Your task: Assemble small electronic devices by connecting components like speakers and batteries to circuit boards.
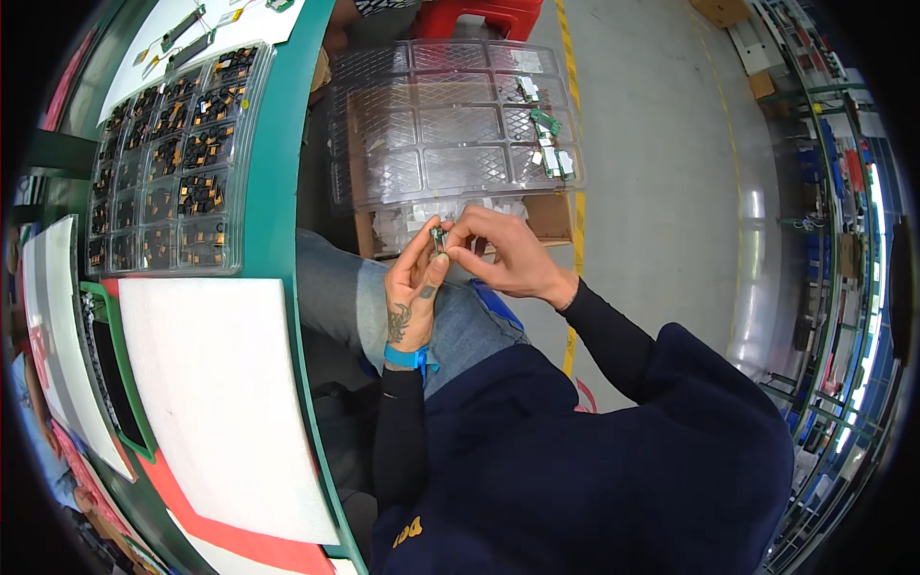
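Between both hands, over my lap, is a small green circuit board [438, 237] with a shiny metallic part. My left hand [412, 283], with a blue band at the wrist, is closed on it between thumb and fingers. My right hand [508, 254] pinches at the board's right side with thumb and forefinger; what exactly sits in that pinch is hidden. Just beyond the hands lies a clear compartment tray [460, 120] on top of an open cardboard box [551, 218]. Several green and white circuit boards [549, 158] rest in the tray's right column.
On the green-edged workbench [271, 192] to my left stands a clear tray [235, 251] of small black and orange parts. Nearer lies a white foam sheet [220, 383]. Loose electronic parts [192, 48] lie at the far left. A red stool [489, 14] stands behind the box, shelving [834, 240] at right.
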Demonstrator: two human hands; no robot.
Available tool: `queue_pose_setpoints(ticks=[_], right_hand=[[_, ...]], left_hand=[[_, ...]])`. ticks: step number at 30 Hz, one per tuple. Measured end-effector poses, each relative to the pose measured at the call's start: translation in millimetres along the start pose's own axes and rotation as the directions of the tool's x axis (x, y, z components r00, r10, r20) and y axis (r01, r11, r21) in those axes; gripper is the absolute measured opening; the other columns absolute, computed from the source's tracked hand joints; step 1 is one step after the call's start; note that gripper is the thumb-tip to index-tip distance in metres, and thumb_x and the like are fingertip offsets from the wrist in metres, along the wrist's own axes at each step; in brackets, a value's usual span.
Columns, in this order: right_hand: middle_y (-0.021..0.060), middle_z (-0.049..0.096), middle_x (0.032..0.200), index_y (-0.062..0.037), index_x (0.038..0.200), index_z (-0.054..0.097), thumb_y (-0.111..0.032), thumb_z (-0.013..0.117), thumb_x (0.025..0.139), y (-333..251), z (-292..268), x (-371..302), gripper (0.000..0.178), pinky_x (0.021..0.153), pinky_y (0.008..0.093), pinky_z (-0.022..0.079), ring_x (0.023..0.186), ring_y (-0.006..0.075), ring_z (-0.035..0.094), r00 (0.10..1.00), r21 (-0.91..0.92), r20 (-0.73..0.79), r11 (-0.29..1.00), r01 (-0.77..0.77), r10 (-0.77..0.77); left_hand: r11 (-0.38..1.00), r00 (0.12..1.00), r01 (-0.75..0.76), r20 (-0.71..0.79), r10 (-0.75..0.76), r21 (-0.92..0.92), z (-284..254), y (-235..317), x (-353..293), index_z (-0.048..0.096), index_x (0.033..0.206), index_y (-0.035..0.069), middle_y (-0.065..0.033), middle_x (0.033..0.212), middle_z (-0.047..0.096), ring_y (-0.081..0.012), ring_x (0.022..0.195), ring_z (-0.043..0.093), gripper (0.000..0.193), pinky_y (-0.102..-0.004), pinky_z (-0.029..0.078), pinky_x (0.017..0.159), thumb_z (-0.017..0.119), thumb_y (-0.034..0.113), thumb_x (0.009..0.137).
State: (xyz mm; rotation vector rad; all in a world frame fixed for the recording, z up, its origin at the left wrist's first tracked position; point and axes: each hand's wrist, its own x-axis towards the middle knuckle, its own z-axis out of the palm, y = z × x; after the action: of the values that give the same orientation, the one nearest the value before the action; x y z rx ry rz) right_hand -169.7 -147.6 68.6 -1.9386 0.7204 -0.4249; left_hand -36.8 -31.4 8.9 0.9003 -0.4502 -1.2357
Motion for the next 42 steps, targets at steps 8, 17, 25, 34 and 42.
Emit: queue_pose_setpoints(ticks=[8,17,25,34,42], right_hand=[[0.0015,0.065,0.087,-0.0052,0.093,0.065,0.004,0.072,0.081,9.0,6.3,-4.0,0.016,0.065,0.0236,0.048,0.071,0.0121,0.054,0.989,0.017,-0.091,0.993,0.120,-0.118],[0.0030,0.067,0.090,-0.0043,0.098,0.063,0.006,0.073,0.080,0.1,8.1,-5.5,0.023,0.068,0.0261,0.051,0.072,0.0139,0.060,0.958,-0.013,-0.150,0.970,0.244,-0.243],[0.0038,0.068,0.091,-0.0042,0.098,0.062,0.006,0.073,0.079,-1.8,1.1,-1.3,0.024,0.070,0.0275,0.052,0.075,0.0159,0.062,0.968,-0.094,-0.063,0.967,0.235,-0.241],[0.0032,0.067,0.090,-0.0046,0.098,0.062,0.006,0.071,0.079,-0.4,2.9,-4.9,0.024,0.069,0.0284,0.052,0.073,0.0164,0.060,0.967,-0.071,-0.082,0.970,0.234,-0.240],[0.0027,0.066,0.089,-0.0038,0.098,0.062,0.008,0.068,0.077,-3.3,3.0,-4.9,0.024,0.068,0.0268,0.050,0.073,0.0151,0.058,0.981,-0.005,-0.097,0.986,0.169,-0.168]], left_hand=[[1.000,1.000,0.004,-0.001,-0.004,0.008,-0.8,-2.4,-0.6,0.051,0.149,-0.002,-0.0204,0.145,0.059,-0.0247,0.132,0.058,0.060,-0.0309,0.043,0.114,0.073,0.013,0.095],[0.999,1.000,-0.001,0.018,0.001,-0.051,0.0,0.4,-1.4,0.051,0.149,-0.002,-0.0205,0.146,0.058,-0.0263,0.132,0.057,0.062,-0.0331,0.042,0.114,0.075,0.011,0.093],[0.999,1.000,0.012,-0.021,-0.013,-0.037,-5.4,-5.9,-4.1,0.052,0.148,-0.002,-0.0211,0.145,0.058,-0.0268,0.133,0.056,0.063,-0.0339,0.041,0.114,0.076,0.008,0.091],[0.999,1.000,-0.019,-0.018,0.019,0.026,-4.6,-5.8,-2.6,0.052,0.147,-0.003,-0.0206,0.146,0.058,-0.0268,0.135,0.055,0.062,-0.0342,0.040,0.116,0.076,0.007,0.091],[0.998,1.000,0.008,0.026,-0.010,0.068,-3.2,-1.3,-4.4,0.050,0.149,-0.002,-0.0206,0.148,0.056,-0.0280,0.134,0.056,0.062,-0.0373,0.042,0.116,0.074,0.010,0.094]])
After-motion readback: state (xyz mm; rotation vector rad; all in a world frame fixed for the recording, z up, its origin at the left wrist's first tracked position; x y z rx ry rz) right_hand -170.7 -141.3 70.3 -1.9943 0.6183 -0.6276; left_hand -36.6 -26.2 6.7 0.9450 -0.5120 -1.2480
